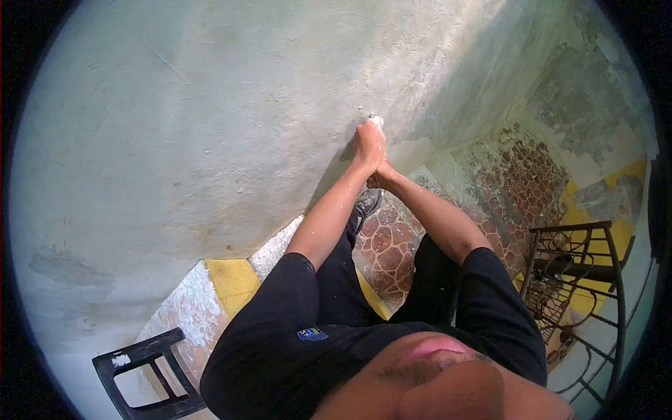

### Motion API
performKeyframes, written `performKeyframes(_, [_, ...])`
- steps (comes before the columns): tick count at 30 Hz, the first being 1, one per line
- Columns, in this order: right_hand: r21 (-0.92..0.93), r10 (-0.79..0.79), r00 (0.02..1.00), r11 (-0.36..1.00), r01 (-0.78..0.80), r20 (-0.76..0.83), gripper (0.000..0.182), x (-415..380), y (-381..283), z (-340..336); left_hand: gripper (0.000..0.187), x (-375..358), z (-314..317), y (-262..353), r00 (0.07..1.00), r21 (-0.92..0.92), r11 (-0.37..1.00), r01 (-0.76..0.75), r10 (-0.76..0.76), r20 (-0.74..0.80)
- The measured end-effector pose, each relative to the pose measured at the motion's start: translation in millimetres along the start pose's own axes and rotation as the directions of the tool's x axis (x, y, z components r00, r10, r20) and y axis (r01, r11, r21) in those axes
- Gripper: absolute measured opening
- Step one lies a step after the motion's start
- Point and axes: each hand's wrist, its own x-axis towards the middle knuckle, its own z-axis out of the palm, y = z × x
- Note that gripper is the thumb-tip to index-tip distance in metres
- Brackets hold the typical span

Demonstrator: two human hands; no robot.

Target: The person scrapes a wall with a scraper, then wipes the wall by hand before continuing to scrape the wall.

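A small pale thing (376,120) is held up agst the wall (210,126), approx mid-width of the view & well above the floor; what it is can't be made out, as most of it is covered by fingers. It is gripped by the L hand (369,143), w/ fingers closed round it. The R hand (383,173) is placed just below, at the L wrist, & partly hidden by it; whether anything is gripped there can't be told. Both arms are stretched fwd, & the L forearm (325,220) is dotted w/ white flecks.

The wall is coloured greyish, w/ scratches & rough spots, & is lit more brightly twd the upper R. Below the hands a dark shoe (367,203) is seen on the patterned brown floor (381,245), which is speckled w/ white bits. A black shirt (266,364) w/ a small blue logo (312,334) & dark trousers (434,280) are worn.

On the L, along the wall base, a yellow-painted patch (232,283) is set btwn white-smeared surfaces; nr the lower L corner a black frame (136,348) w/ openings is partly cut off by the view edge. On the R a dark metal rack (570,227) is seen, w/ a yellow band (633,171) on the wall section behind.
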Motion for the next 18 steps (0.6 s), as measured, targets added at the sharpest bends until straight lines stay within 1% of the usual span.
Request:
performKeyframes(1, [0.085,-0.035,0.999,0.996,0.033,0.026,0.030,6.0,5.2,2.4,0.027,0.4,-4.3,2.1,1.000,0.037,0.999,-0.008,0.007,0.021])
performKeyframes(2, [0.079,-0.036,0.999,0.996,0.033,0.034,0.030,20.0,7.9,3.3,0.027,6.3,-4.8,2.2,1.000,0.038,0.999,-0.004,0.003,0.012])
performKeyframes(3, [0.193,-0.167,0.986,0.968,0.159,0.028,0.030,36.4,8.1,4.3,0.029,14.4,-4.5,3.2,0.998,-0.002,0.998,-0.056,0.056,0.013])
performKeyframes(4, [0.303,-0.293,0.956,0.911,0.278,0.004,0.031,41.5,5.3,6.1,0.031,17.8,-5.8,6.7,0.994,-0.045,0.993,-0.107,0.108,0.012])
performKeyframes(5, [0.296,-0.293,0.956,0.914,0.278,0.006,0.031,42.6,5.1,4.2,0.031,17.9,-5.0,11.9,0.995,-0.049,0.993,-0.104,0.104,0.008])
performKeyframes(7, [0.153,-0.232,0.973,0.962,0.227,0.015,0.031,39.2,-5.6,-6.4,0.034,21.3,0.7,27.8,0.995,-0.199,0.977,-0.079,0.063,-0.082])
performKeyframes(8, [0.081,-0.196,0.981,0.978,0.194,0.010,0.032,31.9,-9.5,-13.4,0.035,16.2,2.6,31.1,0.987,-0.111,0.989,-0.098,0.083,-0.135])
performKeyframes(9, [0.012,-0.159,0.987,0.987,0.159,0.003,0.032,24.5,-13.0,-19.5,0.035,13.3,1.4,31.5,0.988,-0.122,0.988,-0.095,0.079,-0.133])
performKeyframes(11, [-0.122,-0.087,0.996,0.989,0.086,-0.007,0.033,10.5,-19.9,-26.2,0.033,9.9,9.2,9.9,0.999,-0.191,0.981,-0.031,0.023,-0.044])
performKeyframes(12, [-0.187,-0.053,0.999,0.981,0.050,-0.011,0.034,4.9,-23.3,-27.2,0.032,6.9,9.6,-0.5,0.999,-0.316,0.948,0.037,-0.023,0.047])
performKeyframes(13, [-0.249,-0.019,1.000,0.968,0.015,-0.015,0.034,0.2,-25.6,-28.1,0.032,4.5,13.1,-13.0,0.999,-0.317,0.948,0.037,-0.024,0.042])
performKeyframes(14, [-0.309,0.013,1.000,0.951,-0.019,-0.023,0.035,-1.8,-25.9,-31.2,0.032,1.7,15.7,-23.8,1.000,-0.227,0.974,-0.010,0.014,0.017])
performKeyframes(15, [-0.310,0.009,1.000,0.950,-0.016,-0.022,0.035,-3.9,-26.6,-34.4,0.033,0.1,18.8,-33.1,0.998,-0.135,0.989,-0.057,0.057,-0.003])
performKeyframes(16, [-0.453,0.016,0.999,0.891,-0.029,-0.033,0.035,-3.2,-25.5,-41.0,0.034,-1.7,13.9,-35.1,0.998,-0.095,0.995,-0.007,0.012,0.058])
performKeyframes(17, [-0.584,0.020,0.999,0.810,-0.043,-0.046,0.036,-5.9,-26.1,-47.5,0.034,-2.9,20.6,-42.9,0.998,-0.096,0.995,-0.012,0.018,0.060])
performKeyframes(18, [-0.569,0.040,0.999,0.821,-0.043,-0.017,0.037,-9.5,-27.1,-55.4,0.033,-3.8,26.9,-51.5,0.972,-0.349,0.915,0.201,-0.144,0.184])
